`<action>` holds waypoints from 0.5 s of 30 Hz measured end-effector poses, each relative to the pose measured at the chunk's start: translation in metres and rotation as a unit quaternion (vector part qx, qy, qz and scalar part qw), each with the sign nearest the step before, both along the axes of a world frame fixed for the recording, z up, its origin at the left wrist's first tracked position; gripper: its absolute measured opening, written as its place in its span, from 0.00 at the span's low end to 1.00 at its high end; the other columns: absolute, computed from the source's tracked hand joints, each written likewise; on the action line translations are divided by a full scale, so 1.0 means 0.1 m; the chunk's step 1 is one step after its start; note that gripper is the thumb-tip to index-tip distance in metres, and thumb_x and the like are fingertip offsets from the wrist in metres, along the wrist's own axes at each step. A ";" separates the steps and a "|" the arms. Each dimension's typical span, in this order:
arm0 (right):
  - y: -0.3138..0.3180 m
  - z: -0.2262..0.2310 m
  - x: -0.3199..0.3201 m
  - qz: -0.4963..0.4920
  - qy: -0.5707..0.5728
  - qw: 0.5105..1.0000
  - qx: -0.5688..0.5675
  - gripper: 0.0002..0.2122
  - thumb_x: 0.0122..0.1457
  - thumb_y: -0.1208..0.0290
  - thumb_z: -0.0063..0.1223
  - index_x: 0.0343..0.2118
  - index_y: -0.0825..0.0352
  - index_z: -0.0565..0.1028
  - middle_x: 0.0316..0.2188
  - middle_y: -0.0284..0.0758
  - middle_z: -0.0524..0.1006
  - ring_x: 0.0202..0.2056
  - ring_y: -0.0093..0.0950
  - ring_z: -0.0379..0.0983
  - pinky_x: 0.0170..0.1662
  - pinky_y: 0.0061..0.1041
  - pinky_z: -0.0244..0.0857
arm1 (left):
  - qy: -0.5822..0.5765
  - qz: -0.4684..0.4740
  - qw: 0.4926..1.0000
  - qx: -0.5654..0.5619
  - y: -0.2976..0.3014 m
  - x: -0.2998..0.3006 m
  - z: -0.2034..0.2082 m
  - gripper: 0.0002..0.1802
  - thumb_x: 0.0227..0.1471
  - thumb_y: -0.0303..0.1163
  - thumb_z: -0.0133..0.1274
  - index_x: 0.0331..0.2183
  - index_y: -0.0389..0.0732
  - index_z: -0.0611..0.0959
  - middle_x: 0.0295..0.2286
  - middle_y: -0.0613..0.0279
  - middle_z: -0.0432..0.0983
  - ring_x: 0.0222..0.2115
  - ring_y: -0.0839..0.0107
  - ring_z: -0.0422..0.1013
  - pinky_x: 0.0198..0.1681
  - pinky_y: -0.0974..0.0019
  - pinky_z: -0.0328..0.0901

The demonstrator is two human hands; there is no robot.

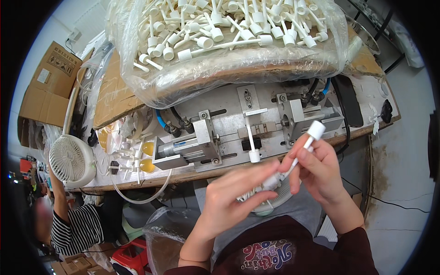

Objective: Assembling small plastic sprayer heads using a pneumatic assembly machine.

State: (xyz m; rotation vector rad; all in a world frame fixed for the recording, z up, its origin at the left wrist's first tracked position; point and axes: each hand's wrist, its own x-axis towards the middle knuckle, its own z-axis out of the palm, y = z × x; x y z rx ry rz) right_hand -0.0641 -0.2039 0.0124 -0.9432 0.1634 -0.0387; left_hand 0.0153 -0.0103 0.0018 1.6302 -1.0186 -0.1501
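Between the thumb and fingers of my right hand (316, 172) is a white capped stem (316, 130), tilted with its cap up and its thin end toward my left hand. My left hand (229, 199) is partly blurred and curls around small white pieces (271, 182) that I cannot make out clearly. Just beyond my hands stands a metal fixture (229, 145) with an air cylinder on either side. At its middle another white capped stem (254, 156) sits with the cap toward me. Below my hands is a pale round thing (285, 198), partly hidden.
A clear plastic bag (220, 68) heaped with white capped stems (215, 32) lies on cardboard behind the fixture. Left are a white fan (72, 160), yellow round parts (147, 165) and a cardboard box (50, 87). A black phone-like slab (347, 101) lies right. Another person in stripes (78, 229) sits at left.
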 end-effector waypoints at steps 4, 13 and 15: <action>-0.07 -0.01 0.04 -0.010 -0.018 1.000 -0.005 0.10 0.66 0.70 0.49 0.41 0.73 0.75 0.33 0.44 0.80 0.19 0.21 0.73 0.23 0.17 0.67 | 0.040 0.000 0.999 -0.018 0.10 -0.08 0.13 0.20 0.33 0.23 0.71 0.36 0.34 0.87 0.39 0.50 0.81 0.38 0.65 0.78 0.37 0.68 0.74; 0.05 0.02 0.11 -0.162 -0.150 0.959 -0.180 0.19 0.59 0.80 0.52 0.53 0.80 0.70 0.48 0.47 0.72 0.45 0.31 0.76 0.47 0.28 0.73 | -0.265 0.184 0.934 0.153 -0.11 0.03 -0.25 0.13 0.42 0.26 0.66 0.35 0.39 0.85 0.43 0.59 0.80 0.24 0.71 0.75 0.28 0.73 0.69; 0.01 0.06 0.08 -0.147 -0.154 0.968 -0.131 0.22 0.59 0.76 0.54 0.55 0.80 0.68 0.51 0.49 0.70 0.48 0.34 0.75 0.50 0.32 0.71 | -0.301 0.183 0.912 0.210 -0.15 0.04 -0.21 0.14 0.42 0.27 0.65 0.36 0.40 0.86 0.42 0.62 0.81 0.21 0.72 0.74 0.24 0.72 0.67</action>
